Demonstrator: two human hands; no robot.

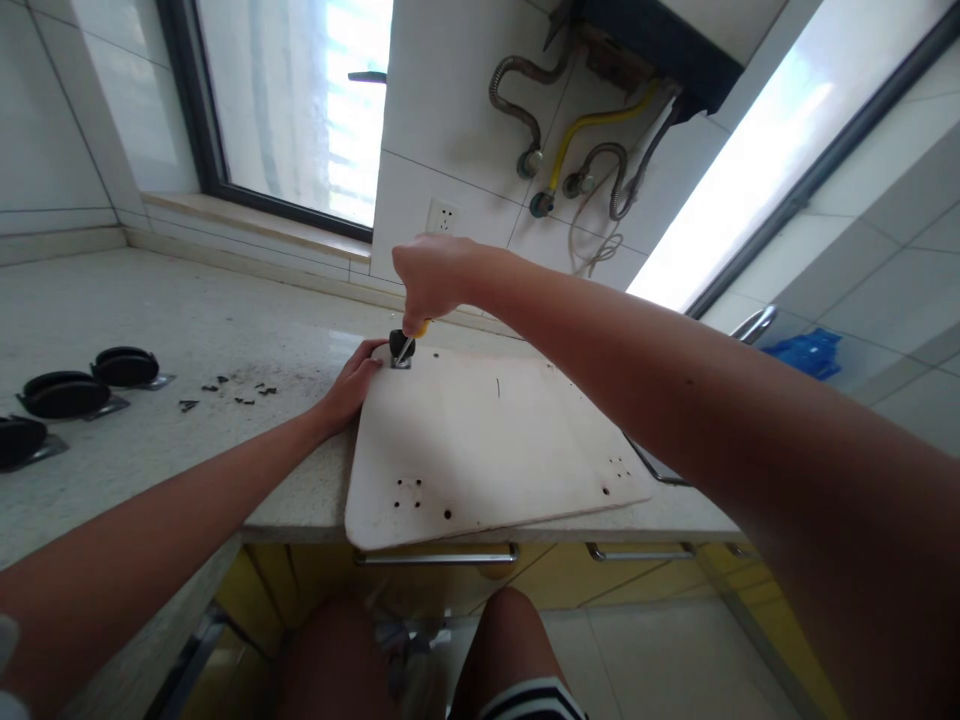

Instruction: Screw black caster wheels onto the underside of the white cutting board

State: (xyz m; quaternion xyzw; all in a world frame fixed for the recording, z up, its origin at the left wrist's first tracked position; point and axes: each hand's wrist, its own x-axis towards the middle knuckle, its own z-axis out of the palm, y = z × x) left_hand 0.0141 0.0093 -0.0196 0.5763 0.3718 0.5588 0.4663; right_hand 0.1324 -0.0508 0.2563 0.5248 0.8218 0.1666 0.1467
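A white board [487, 440] with rounded corners and several drilled holes lies on the counter. At its far left corner stands a black caster wheel [403, 343] with a metal plate. My right hand [435, 280] is closed around the yellow handle of a screwdriver [406, 350], its shaft slanting down to the caster's plate. My left hand [352, 385] grips the board's left edge at that corner, its fingertips close to the caster. The screwdriver's tip is too small to make out clearly.
Several loose black caster wheels [66, 394] lie on the speckled counter [225, 300] at the left. Several small dark screws [244, 401] and crumbs are scattered nearby. A window [285, 110] and wall socket [444, 216] are behind; a blue plastic bag [806, 353] is at the right.
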